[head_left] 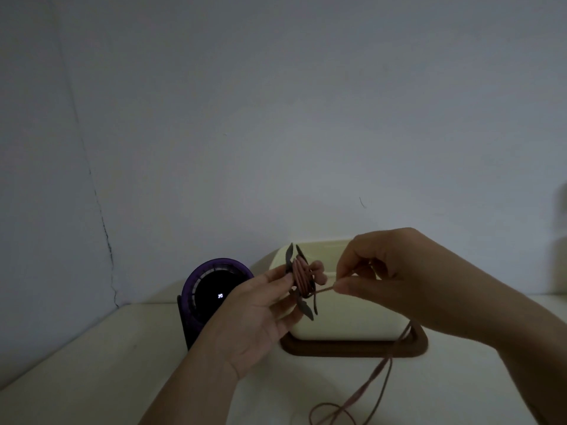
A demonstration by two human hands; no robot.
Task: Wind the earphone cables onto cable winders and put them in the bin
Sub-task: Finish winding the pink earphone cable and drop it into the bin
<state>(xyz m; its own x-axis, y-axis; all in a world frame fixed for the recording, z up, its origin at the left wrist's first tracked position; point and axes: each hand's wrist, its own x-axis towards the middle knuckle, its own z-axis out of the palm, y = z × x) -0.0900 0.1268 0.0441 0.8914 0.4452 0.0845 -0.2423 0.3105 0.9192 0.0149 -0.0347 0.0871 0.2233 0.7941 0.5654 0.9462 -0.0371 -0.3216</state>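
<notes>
Left hand [254,317] holds the dark cable winder [299,282] up off the bench [92,363], gripped at its left side between thumb and fingertips. Several turns of pink earphone cable [322,291] sit round the winder's middle. Right hand [386,271] is just to the right, pinching the cable taut between thumb and forefinger. The loose length drops from that hand to the bench and loops at the lower right. Behind both hands stands the cream bin [346,320] on a brown base. Left of the bin, a round purple device [211,289] shows "20" on its dark display.
</notes>
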